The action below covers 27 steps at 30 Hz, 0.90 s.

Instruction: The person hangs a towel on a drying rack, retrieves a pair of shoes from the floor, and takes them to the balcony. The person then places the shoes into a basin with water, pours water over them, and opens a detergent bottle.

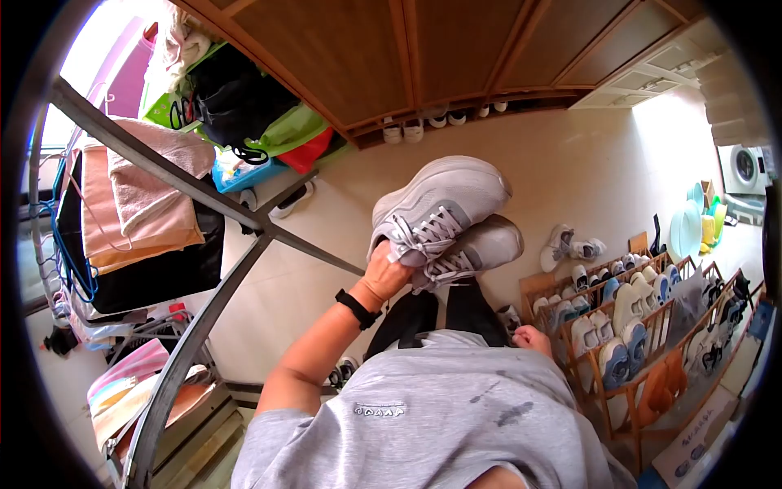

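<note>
A pair of light grey sneakers (444, 204) with white laces is held up in front of the body. My left hand (386, 275), with a black band on its wrist, grips both at their heel ends, its fingers partly hidden by the shoes. The two sneakers lie against each other, toes pointing right. My right hand (532, 339) hangs low at my right side beside the shirt, its fingers curled. Whether anything is in it cannot be made out. Just right of it stands a wooden shoe rack (597, 391) with several pairs of shoes.
Another pair of shoes (562, 247) lies on the floor behind the rack. Metal rack bars (199, 322) cross the left side, near hanging towels (138, 196). Wooden cabinets (456, 49) line the far wall, with shoes under them. A washing machine (743, 167) stands far right.
</note>
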Tool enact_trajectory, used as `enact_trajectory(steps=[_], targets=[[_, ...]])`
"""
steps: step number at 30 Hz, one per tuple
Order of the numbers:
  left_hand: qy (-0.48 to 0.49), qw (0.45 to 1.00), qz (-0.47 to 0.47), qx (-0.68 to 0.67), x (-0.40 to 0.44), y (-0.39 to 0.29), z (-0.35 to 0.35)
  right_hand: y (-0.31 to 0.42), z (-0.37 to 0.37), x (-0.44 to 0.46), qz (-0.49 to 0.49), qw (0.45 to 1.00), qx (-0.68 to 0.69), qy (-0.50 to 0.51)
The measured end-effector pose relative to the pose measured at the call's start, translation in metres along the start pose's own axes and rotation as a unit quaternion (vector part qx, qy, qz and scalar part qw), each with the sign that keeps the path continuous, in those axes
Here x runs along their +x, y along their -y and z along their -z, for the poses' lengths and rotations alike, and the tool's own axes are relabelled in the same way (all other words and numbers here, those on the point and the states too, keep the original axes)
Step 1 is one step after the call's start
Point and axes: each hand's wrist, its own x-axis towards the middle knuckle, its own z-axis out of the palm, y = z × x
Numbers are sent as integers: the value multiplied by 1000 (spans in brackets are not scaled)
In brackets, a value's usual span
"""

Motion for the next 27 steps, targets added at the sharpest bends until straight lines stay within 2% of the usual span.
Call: enact_trajectory(steps=[3,8,11,17,20,27], targets=[[-15,999,-47,-15,6,4,-3,3,2,-1,-2,1000,23,7],[63,992,-97,43,13,6,-2,-9,-1,2,32,999,-9,-6],[121,989,-83,29,19,5,4,-1,1,-1,45,999,-27,-16],[131,987,-93,26,26,7,0,-8,-2,-4,37,999,-30,-21],[100,989,-100,32,31,5,3,-15,-5,-4,38,999,-26,-14],[135,983,-100,68,41,-6,-13,-13,-5,-5,16,999,-39,-11]])
